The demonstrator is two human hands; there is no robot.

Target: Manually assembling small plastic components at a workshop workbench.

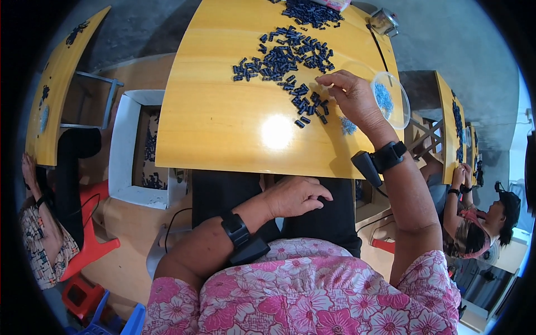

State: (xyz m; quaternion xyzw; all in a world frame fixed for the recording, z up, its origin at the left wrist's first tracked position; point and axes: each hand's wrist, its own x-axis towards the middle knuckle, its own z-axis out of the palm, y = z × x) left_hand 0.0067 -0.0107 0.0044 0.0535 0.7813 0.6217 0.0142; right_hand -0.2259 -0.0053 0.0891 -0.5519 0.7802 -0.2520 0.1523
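Observation:
My right hand is above the right side of the yellow table, its bent fingers apart and nothing visible in them. Small black plastic pieces lie scattered just left of it. Beside its wrist are a clear round tub holding pale blue bits and a small loose heap of the same bits. Over my lap, in front of the table's near edge, my left hand is closed with curled fingers. What it holds, if anything, is hidden.
Larger piles of black pieces spread toward the far edge, where a metal cup stands. Left of the table is a white box with black pieces inside. Other people sit at yellow tables on both sides; red stools stand at left.

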